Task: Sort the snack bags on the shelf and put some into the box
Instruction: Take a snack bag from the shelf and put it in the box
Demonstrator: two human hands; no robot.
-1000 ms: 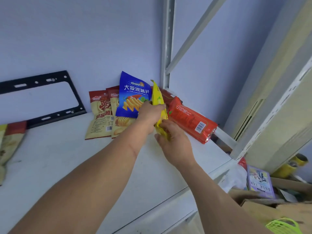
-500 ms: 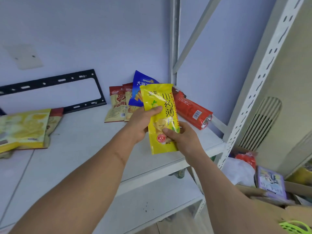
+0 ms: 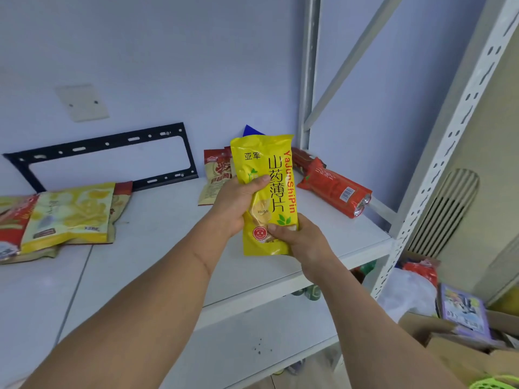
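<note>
Both my hands hold a yellow snack bag (image 3: 264,169) upright above the white shelf (image 3: 157,220), its printed face toward me. My left hand (image 3: 236,204) grips its left edge at mid-height. My right hand (image 3: 297,238) pinches its lower right corner. Behind it, a blue bag's tip (image 3: 251,131) and red-and-tan bags (image 3: 214,175) lean on the wall. A red packet (image 3: 334,186) lies at the shelf's back right. A pile of yellow and red bags (image 3: 67,214) lies at the left. A cardboard box (image 3: 460,352) sits at the lower right.
A black metal bracket (image 3: 112,144) leans on the wall at the shelf's back. White perforated shelf posts (image 3: 438,153) rise at the right. A lower shelf (image 3: 252,341) shows beneath. A purple packet (image 3: 463,313), a white plastic bag (image 3: 407,293) and a green basket rim (image 3: 497,381) lie by the box.
The yellow bag has come off the back group, turned face-on and moved toward me in both hands. The view pulled back, bringing the left pile into sight.
</note>
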